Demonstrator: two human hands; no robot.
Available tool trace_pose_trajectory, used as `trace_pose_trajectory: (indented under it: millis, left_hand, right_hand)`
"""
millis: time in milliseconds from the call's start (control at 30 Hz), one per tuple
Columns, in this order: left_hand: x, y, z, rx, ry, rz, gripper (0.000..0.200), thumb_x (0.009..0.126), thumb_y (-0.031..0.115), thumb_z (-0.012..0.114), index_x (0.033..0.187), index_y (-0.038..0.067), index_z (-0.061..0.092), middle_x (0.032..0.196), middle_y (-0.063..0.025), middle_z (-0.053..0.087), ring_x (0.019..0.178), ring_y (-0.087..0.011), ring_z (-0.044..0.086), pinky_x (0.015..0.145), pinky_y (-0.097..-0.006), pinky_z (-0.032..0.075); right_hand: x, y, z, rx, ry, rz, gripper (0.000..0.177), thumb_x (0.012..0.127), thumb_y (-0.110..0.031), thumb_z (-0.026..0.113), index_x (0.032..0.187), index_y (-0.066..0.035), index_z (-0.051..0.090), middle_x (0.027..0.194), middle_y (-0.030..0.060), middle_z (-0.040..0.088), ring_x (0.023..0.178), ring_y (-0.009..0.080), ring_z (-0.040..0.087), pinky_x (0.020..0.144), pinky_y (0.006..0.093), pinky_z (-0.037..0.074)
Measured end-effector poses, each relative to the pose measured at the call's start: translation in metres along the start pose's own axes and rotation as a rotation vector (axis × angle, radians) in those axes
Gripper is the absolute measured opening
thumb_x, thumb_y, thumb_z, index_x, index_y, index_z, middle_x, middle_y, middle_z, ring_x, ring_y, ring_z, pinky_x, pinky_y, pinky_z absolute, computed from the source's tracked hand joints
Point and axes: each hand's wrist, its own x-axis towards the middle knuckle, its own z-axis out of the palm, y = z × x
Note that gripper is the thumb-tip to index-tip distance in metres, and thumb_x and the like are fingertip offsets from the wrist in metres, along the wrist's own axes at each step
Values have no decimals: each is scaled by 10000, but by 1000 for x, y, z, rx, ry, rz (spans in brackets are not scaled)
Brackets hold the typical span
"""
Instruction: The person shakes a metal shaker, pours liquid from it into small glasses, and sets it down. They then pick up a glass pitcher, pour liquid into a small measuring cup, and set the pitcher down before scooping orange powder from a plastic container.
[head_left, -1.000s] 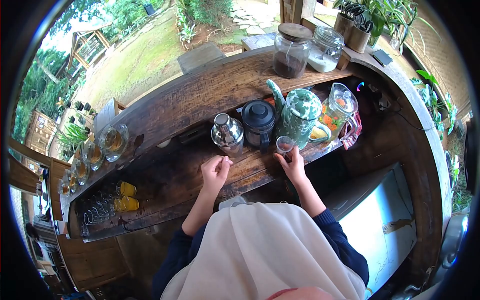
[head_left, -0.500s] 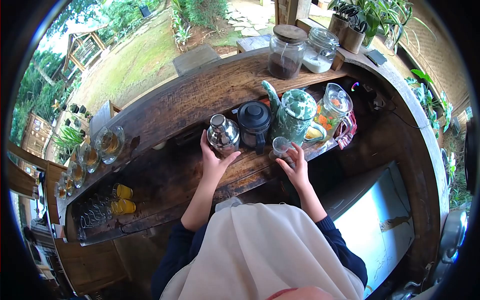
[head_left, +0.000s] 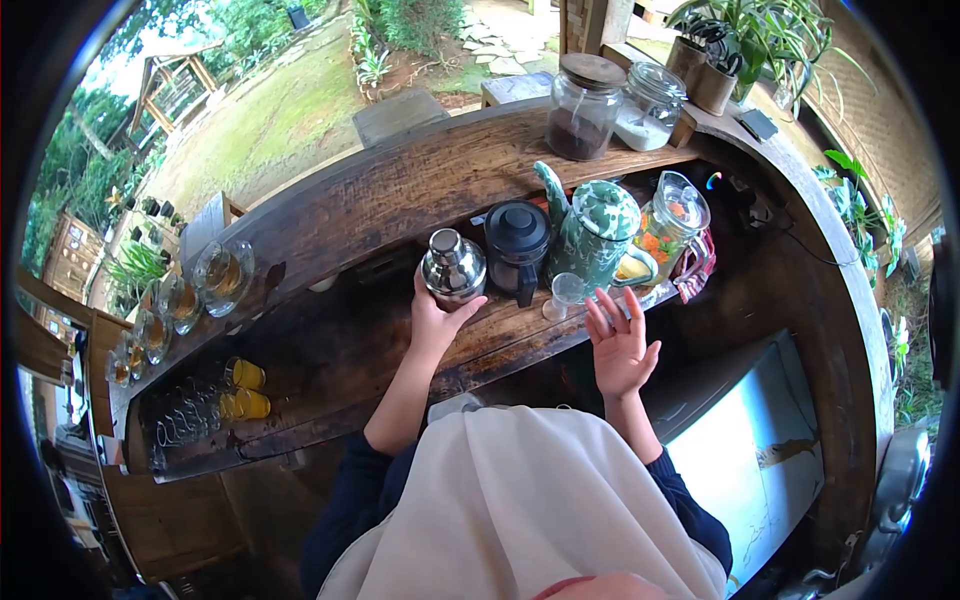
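My left hand (head_left: 440, 317) is wrapped around the lower part of a shiny metal cocktail shaker (head_left: 454, 262), which stands upright with its cap on. With fingers spread and palm turned up, my right hand (head_left: 622, 345) holds nothing. Just left of its fingertips, a small clear footed cup (head_left: 566, 291) stands on the wooden counter's lower shelf (head_left: 490, 340). Behind the cup is a black-lidded French press (head_left: 516, 245). A green-and-white speckled enamel kettle (head_left: 597, 232) stands to the right of the press.
A glass pitcher with orange flower print (head_left: 672, 222) stands right of the kettle. Lidded jars (head_left: 584, 108) sit on the upper ledge. Glass cups of amber drink (head_left: 222, 278) line the ledge at left. Yellow-filled glasses (head_left: 245, 404) and several clear glasses stand at lower left.
My right hand has let go of the small clear cup and drawn back to the right, its fingers opening. My left hand stays on the shaker.
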Motion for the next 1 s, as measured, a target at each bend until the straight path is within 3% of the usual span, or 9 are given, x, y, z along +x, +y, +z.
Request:
trace_pose_trajectory:
  millis: [233,500,533,567,633,667,700,800,1000]
  left_hand:
    - [-15,8,-26,10,-47,-13,889,610,192,866,1306,2,347,1184,-132,559,1095,-215,555,941,-352,436]
    - [-49,17,-82,-40,-50,-63,925,627,143,849,1361,25,299,1258,-122,507,1177,-210,498,991,-345,392]
    - [-53,18,-90,-71,-55,-72,933,624,147,852,1364,26,297,1264,-120,502,1181,-210,495,994,-345,390]
    - [-58,19,-98,-103,-59,-80,940,621,150,855,1366,28,294,1270,-118,497,1185,-210,492,996,-344,388]
    - [-67,28,-116,-62,-7,-91,951,616,163,861,1367,30,293,1267,-115,500,1186,-206,491,999,-342,388]
    - [-71,31,-126,-40,1,-110,958,613,172,866,1368,31,294,1268,-115,499,1188,-204,489,1002,-341,388]
    - [-76,33,-135,-18,7,-129,964,609,182,870,1368,31,294,1270,-115,498,1191,-203,487,1004,-340,387]
    - [-92,35,-161,-7,65,-180,987,599,195,879,1376,33,291,1277,-112,495,1197,-202,482,1010,-340,382]
    - [-113,36,-204,45,69,-189,981,606,181,874,1382,43,290,1281,-114,487,1205,-203,472,1005,-347,390]
  right_hand:
    - [22,15,56,321,-278,309,1007,776,-820,249,1460,-84,182,1428,240,324,1284,333,402,1033,393,343]
    - [46,66,120,299,-429,458,913,831,-767,179,1441,-90,234,1350,218,432,1209,313,493,1014,377,365]
    - [47,76,125,368,-450,435,766,909,-645,264,1408,-64,288,1300,199,480,1152,295,535,983,366,393]
    - [48,85,129,378,-476,456,766,909,-645,264,1408,-64,288,1300,199,480,1152,295,535,983,366,393]
    - [48,102,140,151,-528,373,654,929,-495,401,1377,-25,319,1277,184,500,1117,279,553,974,389,409]
    - [46,108,149,175,-503,408,537,916,-303,496,1346,-13,357,1280,157,504,1125,252,540,980,375,396]
    - [45,114,159,186,-527,427,537,916,-303,496,1346,-13,357,1280,157,504,1125,252,540,980,375,396]
    - [39,125,191,-30,-635,448,469,887,-101,563,1322,-21,405,1274,103,508,1202,178,458,988,316,373]
    - [20,150,252,-95,-832,474,521,827,-71,667,1291,-23,437,1243,79,521,1168,157,479,1012,306,359]
